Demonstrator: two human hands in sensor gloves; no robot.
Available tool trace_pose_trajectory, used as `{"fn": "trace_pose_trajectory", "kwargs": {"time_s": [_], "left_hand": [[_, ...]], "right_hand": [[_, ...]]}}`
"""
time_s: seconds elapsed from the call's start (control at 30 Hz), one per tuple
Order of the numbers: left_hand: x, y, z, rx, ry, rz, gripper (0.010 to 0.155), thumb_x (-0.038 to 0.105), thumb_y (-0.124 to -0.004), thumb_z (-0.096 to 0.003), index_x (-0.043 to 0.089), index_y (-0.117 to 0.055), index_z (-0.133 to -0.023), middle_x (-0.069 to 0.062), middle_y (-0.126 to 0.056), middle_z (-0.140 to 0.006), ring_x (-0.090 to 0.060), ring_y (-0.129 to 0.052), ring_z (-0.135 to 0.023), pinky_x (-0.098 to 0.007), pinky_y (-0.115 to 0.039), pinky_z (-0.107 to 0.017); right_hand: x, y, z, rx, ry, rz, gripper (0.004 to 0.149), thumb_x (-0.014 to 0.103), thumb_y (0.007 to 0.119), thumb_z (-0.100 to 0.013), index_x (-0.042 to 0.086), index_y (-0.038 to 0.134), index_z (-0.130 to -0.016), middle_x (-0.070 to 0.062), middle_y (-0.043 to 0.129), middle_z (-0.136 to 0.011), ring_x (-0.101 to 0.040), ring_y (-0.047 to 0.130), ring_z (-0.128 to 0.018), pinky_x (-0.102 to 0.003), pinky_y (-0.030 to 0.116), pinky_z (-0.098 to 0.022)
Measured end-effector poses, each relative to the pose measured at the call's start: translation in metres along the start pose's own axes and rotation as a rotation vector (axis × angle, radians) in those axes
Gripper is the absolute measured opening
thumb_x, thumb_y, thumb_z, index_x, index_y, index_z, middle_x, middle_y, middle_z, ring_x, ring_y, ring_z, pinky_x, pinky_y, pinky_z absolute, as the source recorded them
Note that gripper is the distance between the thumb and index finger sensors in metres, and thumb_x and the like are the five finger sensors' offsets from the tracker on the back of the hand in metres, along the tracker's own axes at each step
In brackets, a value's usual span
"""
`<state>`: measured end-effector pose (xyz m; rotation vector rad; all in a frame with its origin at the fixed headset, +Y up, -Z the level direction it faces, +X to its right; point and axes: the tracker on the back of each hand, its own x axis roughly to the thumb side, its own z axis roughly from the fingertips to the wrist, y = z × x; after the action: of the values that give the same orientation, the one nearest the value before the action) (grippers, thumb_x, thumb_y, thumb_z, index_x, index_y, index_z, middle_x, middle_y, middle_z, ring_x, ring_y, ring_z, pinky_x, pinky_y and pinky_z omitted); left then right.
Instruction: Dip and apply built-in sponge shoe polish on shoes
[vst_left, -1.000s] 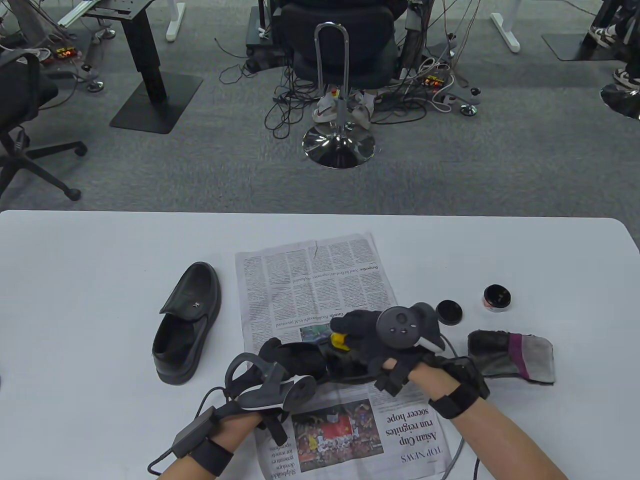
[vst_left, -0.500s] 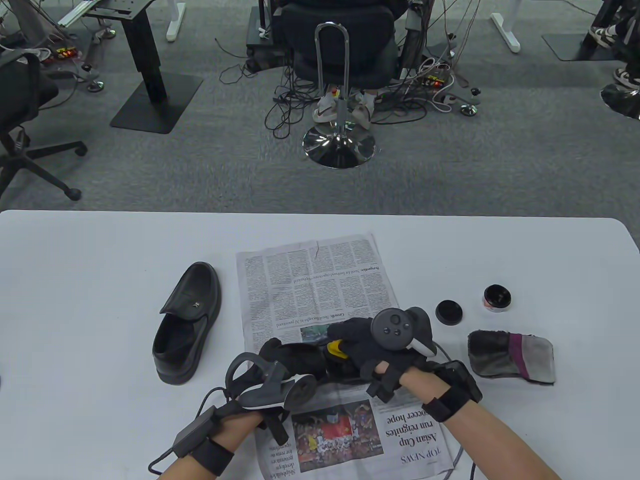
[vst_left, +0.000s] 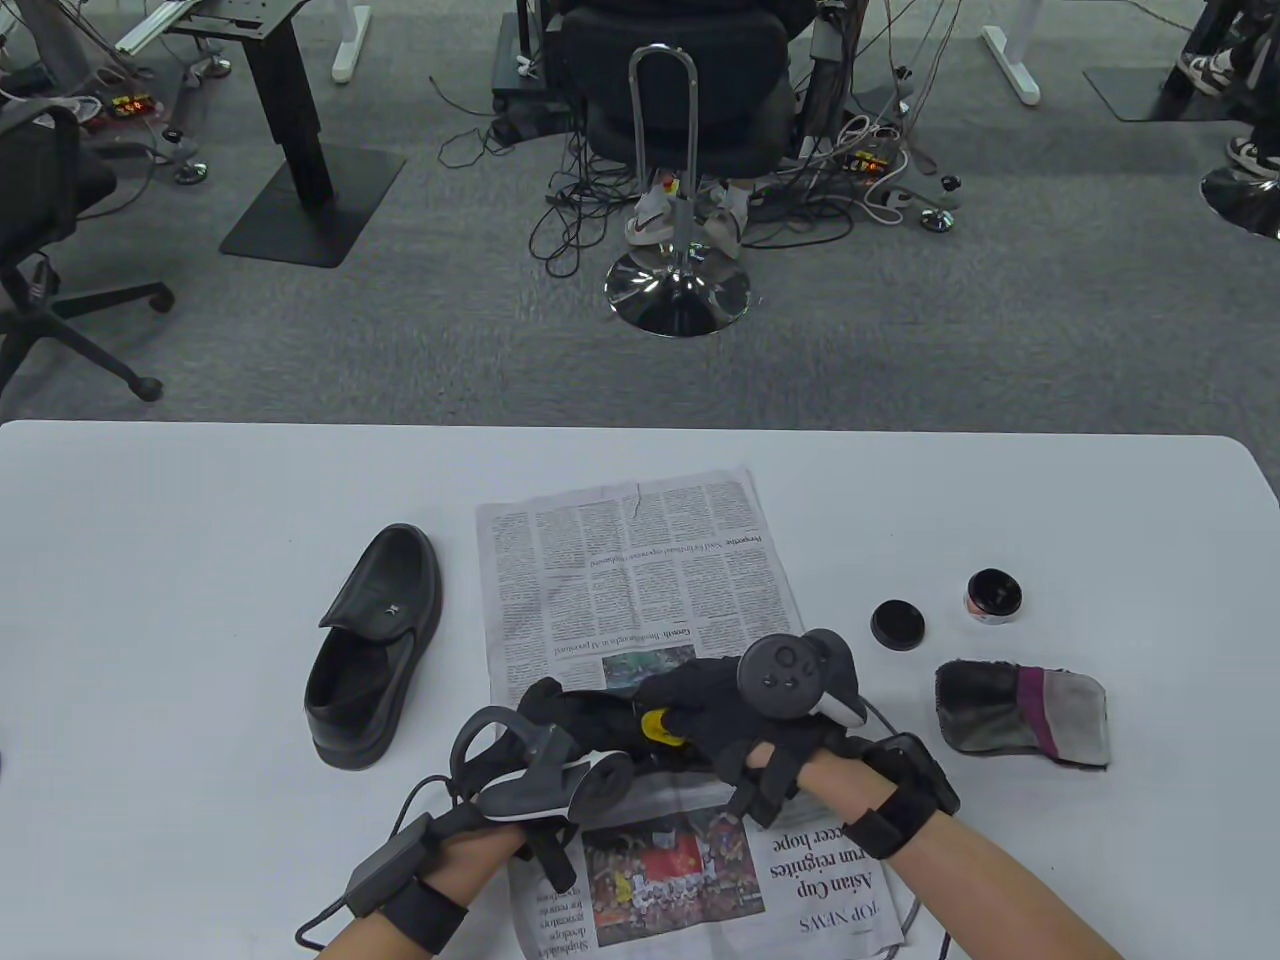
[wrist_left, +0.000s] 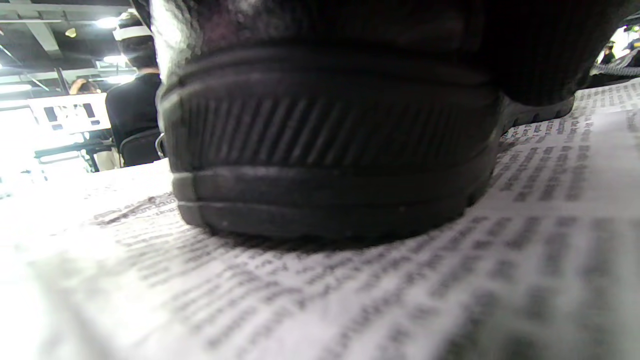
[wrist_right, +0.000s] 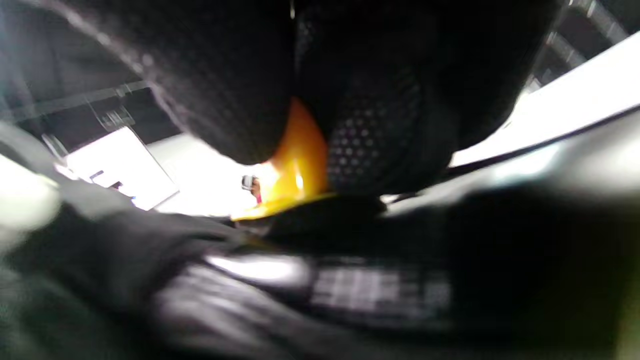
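Table view: two black shoes, one (vst_left: 372, 650) idle on the bench (vst_left: 200, 520) left of the newspaper (vst_left: 630, 570), one (vst_left: 600, 722) on the paper, steadied by the left hand (vst_left: 540, 740). Right hand (vst_left: 715, 700) closed around the yellow sponge applicator (vst_left: 657, 725), pressed to the upper. One open polish tin (vst_left: 993, 596), one lid (vst_left: 897, 624), one cloth (vst_left: 1025, 712).

Left wrist view: ribbed heel (wrist_left: 330, 150) flat on newsprint; left fingers unseen, grip impossible to tell.

Right wrist view: blurred; yellow applicator (wrist_right: 295, 165) between gloved fingers (wrist_right: 380, 100). Best done with short, overlapping strokes, light even pressure, shoe pinned firmly.
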<state>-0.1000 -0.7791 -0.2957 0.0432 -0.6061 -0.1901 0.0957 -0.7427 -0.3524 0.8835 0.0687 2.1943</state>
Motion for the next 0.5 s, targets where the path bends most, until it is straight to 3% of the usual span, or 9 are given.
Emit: {"fn": "trace_pose_trajectory", "kwargs": {"time_s": [0.07, 0.13, 0.17, 0.23, 0.27, 0.33, 0.43, 0.47, 0.5], "left_hand": [[0.000, 0.000, 0.000, -0.002, 0.000, 0.003, 0.034, 0.063, -0.081, -0.0402, 0.046, -0.081, -0.070, 0.019, -0.093, -0.051, -0.010, -0.090, -0.058, -0.059, -0.062, -0.073], [0.001, 0.000, -0.001, 0.002, 0.006, 0.001, 0.034, 0.062, -0.081, -0.0403, 0.046, -0.081, -0.070, 0.019, -0.093, -0.050, -0.010, -0.090, -0.058, -0.059, -0.062, -0.073], [0.001, 0.000, -0.001, 0.001, 0.007, 0.000, 0.034, 0.063, -0.081, -0.0403, 0.046, -0.081, -0.070, 0.019, -0.093, -0.050, -0.010, -0.090, -0.058, -0.059, -0.062, -0.073], [0.001, 0.000, 0.000, -0.003, 0.011, 0.000, 0.034, 0.063, -0.081, -0.0403, 0.046, -0.081, -0.070, 0.019, -0.093, -0.051, -0.010, -0.090, -0.058, -0.059, -0.062, -0.073], [0.001, 0.000, 0.000, -0.004, 0.011, 0.000, 0.034, 0.063, -0.081, -0.0402, 0.046, -0.081, -0.070, 0.019, -0.093, -0.050, -0.010, -0.090, -0.058, -0.059, -0.062, -0.073], [0.001, 0.000, -0.001, -0.007, 0.005, 0.003, 0.034, 0.063, -0.081, -0.0401, 0.046, -0.081, -0.070, 0.019, -0.093, -0.050, -0.010, -0.090, -0.058, -0.059, -0.062, -0.073], [0.003, 0.000, -0.002, -0.003, 0.016, -0.004, 0.034, 0.063, -0.081, -0.0402, 0.046, -0.081, -0.070, 0.019, -0.093, -0.050, -0.010, -0.090, -0.058, -0.059, -0.062, -0.073], [0.003, 0.000, -0.002, -0.003, 0.017, -0.009, 0.034, 0.063, -0.081, -0.0403, 0.046, -0.081, -0.070, 0.019, -0.093, -0.050, -0.010, -0.090, -0.058, -0.059, -0.062, -0.073], [0.003, 0.000, -0.002, -0.005, 0.016, -0.010, 0.034, 0.063, -0.081, -0.0403, 0.046, -0.081, -0.070, 0.019, -0.093, -0.050, -0.010, -0.090, -0.058, -0.059, -0.062, -0.073]], "right_hand": [[-0.001, -0.004, 0.001, -0.097, -0.027, 0.197, 0.040, 0.028, 0.092, -0.035, 0.019, 0.094, -0.075, -0.011, 0.097, -0.062, -0.026, 0.108, -0.038, -0.050, 0.089, -0.051], [-0.002, -0.004, -0.002, -0.117, -0.062, 0.451, 0.041, 0.033, 0.090, -0.036, 0.022, 0.093, -0.075, -0.007, 0.098, -0.061, -0.020, 0.109, -0.037, -0.046, 0.091, -0.050], [-0.003, -0.002, -0.002, -0.098, -0.048, 0.430, 0.041, 0.034, 0.090, -0.036, 0.023, 0.092, -0.076, -0.006, 0.098, -0.061, -0.019, 0.109, -0.037, -0.045, 0.091, -0.050], [-0.005, 0.006, -0.004, 0.053, 0.024, 0.178, 0.044, 0.035, 0.092, -0.036, 0.020, 0.092, -0.077, -0.008, 0.097, -0.062, -0.023, 0.108, -0.037, -0.049, 0.089, -0.050], [-0.005, 0.007, -0.003, 0.083, 0.061, 0.138, 0.046, 0.032, 0.094, -0.034, 0.019, 0.092, -0.078, -0.011, 0.095, -0.065, -0.028, 0.105, -0.041, -0.052, 0.086, -0.052], [-0.006, 0.002, -0.005, 0.070, -0.004, 0.210, 0.046, 0.033, 0.096, -0.033, 0.020, 0.092, -0.077, -0.008, 0.096, -0.064, -0.026, 0.106, -0.039, -0.050, 0.088, -0.051], [-0.006, -0.005, -0.007, -0.057, 0.030, 0.473, 0.045, 0.031, 0.096, -0.032, 0.020, 0.093, -0.076, -0.009, 0.097, -0.063, -0.026, 0.107, -0.039, -0.051, 0.088, -0.051], [-0.006, -0.003, -0.007, -0.036, 0.042, 0.559, 0.045, 0.033, 0.094, -0.033, 0.021, 0.092, -0.076, -0.007, 0.097, -0.063, -0.023, 0.107, -0.039, -0.049, 0.089, -0.051], [-0.005, 0.000, -0.006, 0.053, 0.023, 0.465, 0.046, 0.034, 0.094, -0.033, 0.022, 0.092, -0.077, -0.006, 0.096, -0.064, -0.023, 0.107, -0.039, -0.049, 0.089, -0.052]]}}
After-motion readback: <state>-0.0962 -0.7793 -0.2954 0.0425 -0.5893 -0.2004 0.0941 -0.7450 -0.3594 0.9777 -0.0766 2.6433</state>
